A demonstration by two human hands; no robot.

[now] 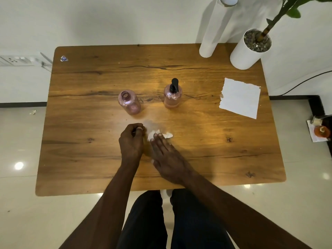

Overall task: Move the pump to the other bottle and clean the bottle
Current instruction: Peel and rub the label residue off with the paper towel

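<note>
A person seated at a wooden table point(89, 159) presses the right hand point(167, 159) flat on a crumpled white tissue point(158, 133), fingers point(159, 141) stretched out and spread, the fingertips resting on the paper beside a faint wet smear point(150, 124) on the wood. The left hand point(132, 141) lies just beside it, curled into a loose fist with the thumb tucked against the forefinger; whether it holds anything cannot be told.

Beyond the hands stand two pink translucent bottles, apart from each other. The left bottle point(129, 103) is open at the neck, with no top on it. The right bottle point(172, 96) carries the black pump point(174, 85). Neither hand touches either bottle.

To the right, a flat sheet of white paper towel point(239, 97) with a torn edge lies on the table. At the far right corner stand a paper roll point(213, 31) and a white pot point(248, 51) with a green plant point(291, 9).
</note>
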